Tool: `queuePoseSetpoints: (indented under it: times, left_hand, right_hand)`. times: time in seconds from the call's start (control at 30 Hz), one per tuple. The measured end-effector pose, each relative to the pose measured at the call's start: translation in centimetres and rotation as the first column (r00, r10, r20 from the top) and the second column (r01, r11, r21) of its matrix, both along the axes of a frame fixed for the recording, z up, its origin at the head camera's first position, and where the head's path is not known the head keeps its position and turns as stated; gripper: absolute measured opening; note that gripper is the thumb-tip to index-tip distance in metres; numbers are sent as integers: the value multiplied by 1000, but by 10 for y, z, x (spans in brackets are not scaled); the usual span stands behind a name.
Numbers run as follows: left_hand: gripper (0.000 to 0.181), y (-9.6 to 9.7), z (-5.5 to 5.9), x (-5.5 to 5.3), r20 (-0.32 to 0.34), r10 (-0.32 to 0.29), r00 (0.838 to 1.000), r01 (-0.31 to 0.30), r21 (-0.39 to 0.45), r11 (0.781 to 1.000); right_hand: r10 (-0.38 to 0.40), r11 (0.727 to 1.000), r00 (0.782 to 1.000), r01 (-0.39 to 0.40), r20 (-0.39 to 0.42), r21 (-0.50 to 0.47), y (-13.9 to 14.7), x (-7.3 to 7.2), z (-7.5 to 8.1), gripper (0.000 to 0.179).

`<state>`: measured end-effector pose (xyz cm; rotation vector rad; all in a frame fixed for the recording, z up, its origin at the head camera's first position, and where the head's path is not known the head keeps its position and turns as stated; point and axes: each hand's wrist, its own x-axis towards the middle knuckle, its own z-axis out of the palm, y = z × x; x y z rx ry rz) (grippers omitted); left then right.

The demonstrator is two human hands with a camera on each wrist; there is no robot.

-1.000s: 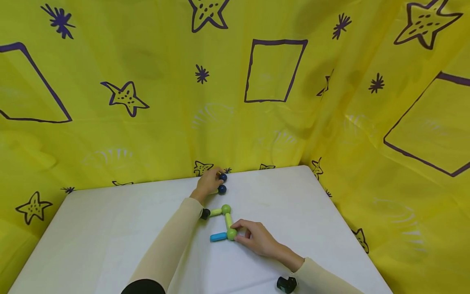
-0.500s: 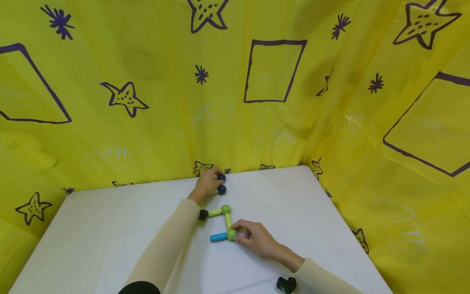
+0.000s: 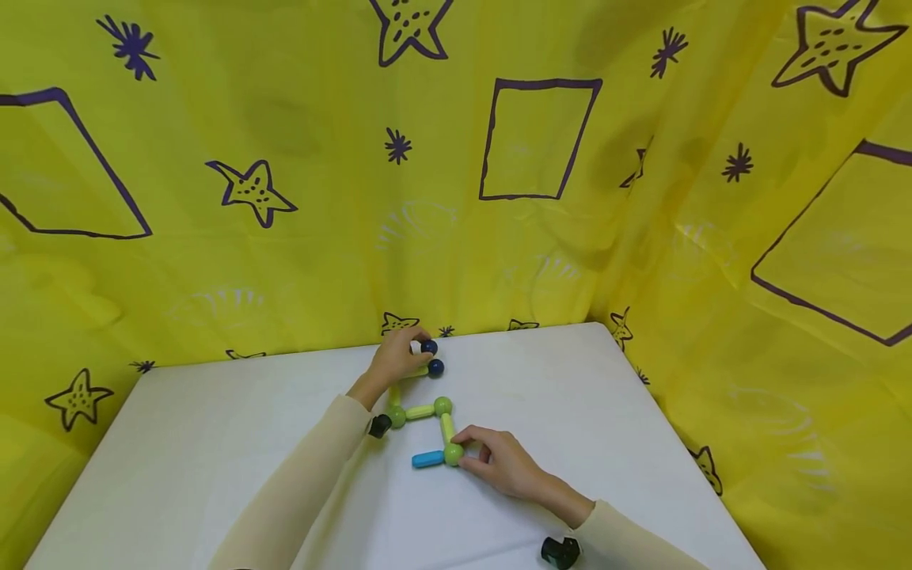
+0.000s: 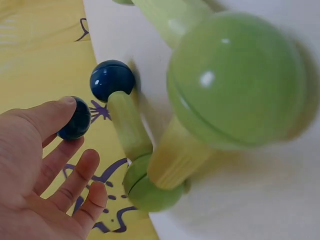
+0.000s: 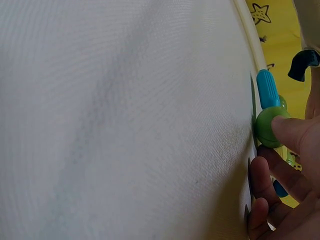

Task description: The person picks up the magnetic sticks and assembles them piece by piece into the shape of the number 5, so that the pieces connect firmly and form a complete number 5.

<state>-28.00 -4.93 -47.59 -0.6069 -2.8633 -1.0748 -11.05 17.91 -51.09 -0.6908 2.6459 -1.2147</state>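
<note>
At the far side of the table, my left hand [image 3: 395, 360] pinches a dark blue ball [image 4: 76, 121] between thumb and finger. Beside it lies another dark blue ball [image 4: 112, 80], joined to a chain of light green rods [image 3: 420, 412] and green balls [image 3: 443, 405]. One big green ball [image 4: 237, 80] of that chain fills much of the left wrist view. Nearer, my right hand [image 3: 509, 465] holds the green ball [image 5: 270, 127] at the chain's near corner with its thumb and fingers. A blue rod [image 3: 428, 459] sticks out leftward from that ball.
The white-covered table [image 3: 214, 443] ends at a yellow curtain [image 3: 321, 261] with drawn stars, close behind my left hand. More curtain [image 3: 784, 380] hangs along the right side. Dark wrist cameras [image 3: 560, 552] sit by both sleeves.
My left hand has drawn slightly left with its blue ball, and its forearm has shifted left, uncovering a green ball of the chain. The right hand keeps its hold; the head view has shifted a little.
</note>
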Motion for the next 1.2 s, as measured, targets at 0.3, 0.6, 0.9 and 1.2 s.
queuePoseSetpoints:
  times: [0.3, 0.6, 0.9, 1.2]
  left_hand:
    - [29, -20, 8, 26, -48, -24, 999, 25, 37, 999]
    - [27, -44, 12, 62, -60, -56, 997, 60, 78, 995]
    - [26, -66, 2, 110, -92, -72, 993, 84, 136, 987]
    - [22, -78, -23, 142, -40, -105, 994, 109, 131, 985]
  right_hand:
    - [5, 1000, 1000, -5, -17, -1, 0, 0, 0, 26]
    - [-16, 1000, 999, 16, -29, -1, -2, -1, -2, 27]
    - [-23, 1000, 999, 22, -36, -20, -5, 0, -2, 27]
    - [-22, 998, 998, 19, -61, -58, -5, 0, -3, 27]
